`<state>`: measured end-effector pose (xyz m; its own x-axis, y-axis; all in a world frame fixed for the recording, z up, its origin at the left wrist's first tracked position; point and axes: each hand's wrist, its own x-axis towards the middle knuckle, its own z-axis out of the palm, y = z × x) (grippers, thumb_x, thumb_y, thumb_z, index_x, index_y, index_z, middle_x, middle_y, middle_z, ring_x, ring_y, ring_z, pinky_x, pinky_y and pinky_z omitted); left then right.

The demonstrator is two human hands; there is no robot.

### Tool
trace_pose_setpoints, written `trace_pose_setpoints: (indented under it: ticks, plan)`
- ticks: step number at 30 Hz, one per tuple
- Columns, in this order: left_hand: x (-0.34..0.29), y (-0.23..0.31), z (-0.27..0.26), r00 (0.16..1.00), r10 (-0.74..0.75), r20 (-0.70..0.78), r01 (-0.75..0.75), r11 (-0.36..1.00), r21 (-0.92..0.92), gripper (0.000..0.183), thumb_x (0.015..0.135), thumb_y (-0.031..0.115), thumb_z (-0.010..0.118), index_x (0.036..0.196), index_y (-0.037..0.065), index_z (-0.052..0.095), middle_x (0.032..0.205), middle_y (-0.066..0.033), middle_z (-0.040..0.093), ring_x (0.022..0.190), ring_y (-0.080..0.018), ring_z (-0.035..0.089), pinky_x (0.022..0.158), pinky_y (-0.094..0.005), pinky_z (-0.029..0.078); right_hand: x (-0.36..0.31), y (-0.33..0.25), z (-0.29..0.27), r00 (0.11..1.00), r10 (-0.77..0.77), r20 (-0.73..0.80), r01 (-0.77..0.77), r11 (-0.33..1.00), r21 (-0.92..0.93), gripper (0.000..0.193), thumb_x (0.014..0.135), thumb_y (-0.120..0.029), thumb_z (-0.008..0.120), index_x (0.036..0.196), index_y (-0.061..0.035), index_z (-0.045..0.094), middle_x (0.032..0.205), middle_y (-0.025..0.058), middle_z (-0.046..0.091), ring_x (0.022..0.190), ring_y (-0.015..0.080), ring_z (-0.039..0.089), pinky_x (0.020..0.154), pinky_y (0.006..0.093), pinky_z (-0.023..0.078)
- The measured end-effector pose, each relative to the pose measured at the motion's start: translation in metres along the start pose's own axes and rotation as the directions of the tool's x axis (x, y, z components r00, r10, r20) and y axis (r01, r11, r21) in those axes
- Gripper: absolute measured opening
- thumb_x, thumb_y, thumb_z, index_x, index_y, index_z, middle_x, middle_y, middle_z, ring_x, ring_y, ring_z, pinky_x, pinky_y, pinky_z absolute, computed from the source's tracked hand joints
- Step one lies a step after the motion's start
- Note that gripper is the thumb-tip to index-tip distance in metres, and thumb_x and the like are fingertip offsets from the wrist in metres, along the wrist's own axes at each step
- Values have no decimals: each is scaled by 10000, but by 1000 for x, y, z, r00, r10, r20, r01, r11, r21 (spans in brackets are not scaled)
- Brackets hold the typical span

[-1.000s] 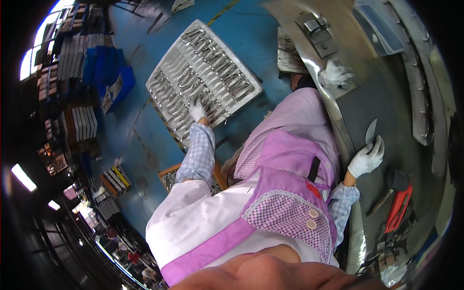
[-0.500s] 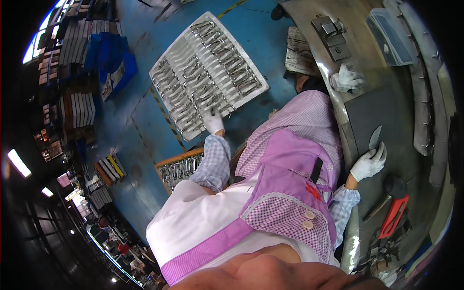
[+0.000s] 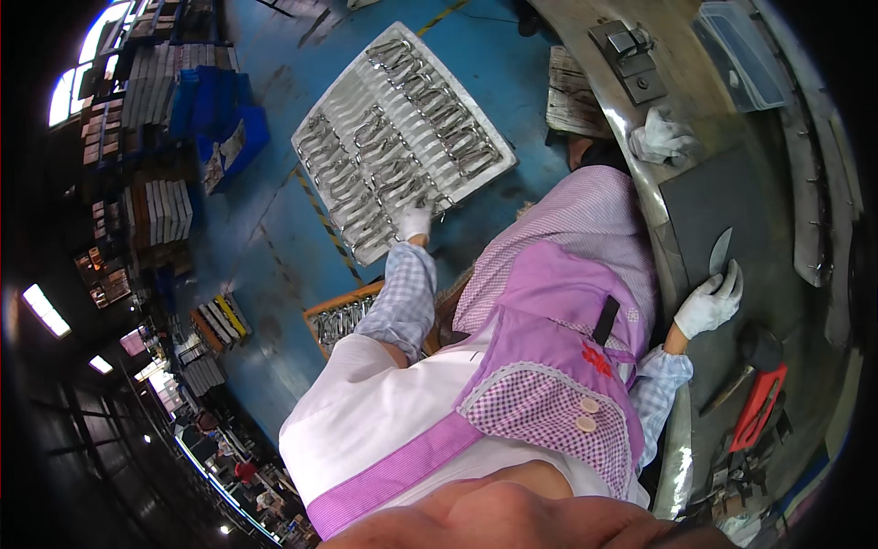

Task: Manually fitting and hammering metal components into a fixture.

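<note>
In a white glove, my left hand [image 3: 414, 222] reaches to the near edge of a pale slotted tray [image 3: 345, 96]. Its fingertips are blurred against the metal parts, so their grip is unclear. Rows of shiny, narrow looped metal pieces [image 3: 395, 174] fill much of the tray. My right hand [image 3: 710, 302], also gloved in white, is closed by the bench mat and pinches the lower end of a pointed knife blade [image 3: 722, 249]. The blade points away from me, over the dark mat [image 3: 702, 206] or just beside it; I cannot tell whether it touches.
On the metal bench [image 3: 631, 137] are a crumpled glove [image 3: 662, 137], a small metal fixture [image 3: 631, 64], a clear plastic bin [image 3: 743, 59], a hammer [image 3: 732, 389] and a red-handled tool [image 3: 759, 407]. A wooden-edged tray [image 3: 338, 320] of metal parts stands left of my lap. Blue bins [image 3: 233, 146] stand farther left.
The whole view has shifted slightly. My left hand stays at the tray's near edge, its fingers now more blurred. My right hand still holds the blade by the mat.
</note>
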<state>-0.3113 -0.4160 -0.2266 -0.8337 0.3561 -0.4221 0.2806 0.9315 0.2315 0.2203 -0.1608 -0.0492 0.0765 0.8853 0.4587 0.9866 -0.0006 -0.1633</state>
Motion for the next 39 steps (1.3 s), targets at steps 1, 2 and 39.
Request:
trace_pose_setpoints:
  ticks: [1,2,39]
  plan:
    - [-9,17,4,1000,-3,-8,4,998,59,618,810,521,667,1305,153,624,1343,-174,581,1210,-349,568,1010,-422,464,0,1,-1,1000,3,2,-3,1000,-14,308,919,-170,534,1195,-150,668,1211,61,646,1060,289,621,882,432,477]
    - [-15,32,6,1000,-2,-17,4,993,120,633,797,510,689,1314,152,616,1385,-173,550,1225,-353,558,1014,-424,464,-1,1,-2,1000,7,0,-7,1000,-19,308,919,-170,534,1195,-150,668,1211,61,646,1060,289,621,882,432,477]
    - [13,14,2,985,-99,-144,62,969,-240,575,736,427,743,1219,122,669,1045,-196,715,984,-339,686,870,-399,531,1,-4,-1,999,-24,-33,24,1000,1,304,914,-157,537,1186,-143,672,1198,63,654,1039,292,625,864,436,479]
